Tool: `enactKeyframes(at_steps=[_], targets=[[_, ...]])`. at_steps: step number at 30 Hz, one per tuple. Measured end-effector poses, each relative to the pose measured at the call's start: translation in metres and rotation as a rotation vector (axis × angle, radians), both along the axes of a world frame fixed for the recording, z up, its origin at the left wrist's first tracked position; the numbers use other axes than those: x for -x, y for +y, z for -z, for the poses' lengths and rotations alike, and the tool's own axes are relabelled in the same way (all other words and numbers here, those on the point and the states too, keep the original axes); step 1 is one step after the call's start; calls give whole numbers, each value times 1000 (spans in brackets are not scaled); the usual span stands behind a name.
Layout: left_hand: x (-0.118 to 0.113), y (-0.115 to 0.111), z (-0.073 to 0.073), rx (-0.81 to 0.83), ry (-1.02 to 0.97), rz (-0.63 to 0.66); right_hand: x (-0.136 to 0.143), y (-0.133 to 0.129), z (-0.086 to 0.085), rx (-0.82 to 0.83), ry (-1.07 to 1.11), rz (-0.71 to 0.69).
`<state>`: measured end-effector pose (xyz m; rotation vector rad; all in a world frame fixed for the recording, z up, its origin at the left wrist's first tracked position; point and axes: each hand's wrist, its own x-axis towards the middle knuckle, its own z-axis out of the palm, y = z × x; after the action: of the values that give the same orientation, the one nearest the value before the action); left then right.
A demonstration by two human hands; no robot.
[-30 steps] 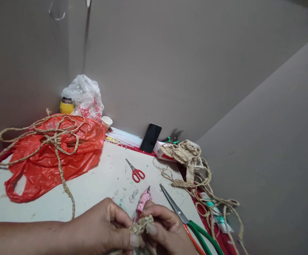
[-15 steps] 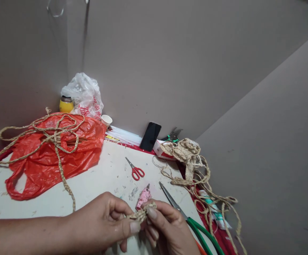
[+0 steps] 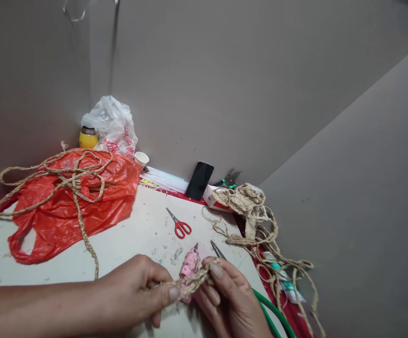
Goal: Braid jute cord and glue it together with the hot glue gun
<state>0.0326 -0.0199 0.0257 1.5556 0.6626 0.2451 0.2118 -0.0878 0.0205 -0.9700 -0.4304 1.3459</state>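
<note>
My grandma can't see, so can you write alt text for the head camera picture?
The left hand and right hand pinch a braid over a white table. Beyond are red scissors and a phone. A long rope lies on a red bag at left, with tangled cords at right.

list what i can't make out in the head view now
All in the head view:
Big scissors: pivot hidden behind the right hand; handle ends cut off by the bottom edge.
Braid: one stretch is hidden inside the left hand.
White bag: contents hidden by its crumpled sides; red print too small and creased to read.
</note>
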Motion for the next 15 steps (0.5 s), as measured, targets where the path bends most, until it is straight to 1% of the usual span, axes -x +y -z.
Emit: enactKeyframes(at_steps=[2, 4, 5, 8, 11, 13, 15], targets=[[2, 13, -4, 60, 1, -16, -5, 2, -5, 2, 10, 62], [8, 31, -12, 41, 26, -52, -10, 4, -8, -17, 4, 138], [12, 42, -17, -11, 29, -86, -12, 6, -9, -34, 4, 178], [31, 78, -30, -286, 95, -166, -18, 11, -8, -85, 47, 277], [50, 108, -39, -549, 172, -327, -24, 17, -3, -114, 75, 347], [57, 117, -43, -732, 189, -491, -29, 21, 2, -118, 76, 378], [56, 113, -45, -873, 157, -616, -34, 26, 8, -97, 78, 388]])
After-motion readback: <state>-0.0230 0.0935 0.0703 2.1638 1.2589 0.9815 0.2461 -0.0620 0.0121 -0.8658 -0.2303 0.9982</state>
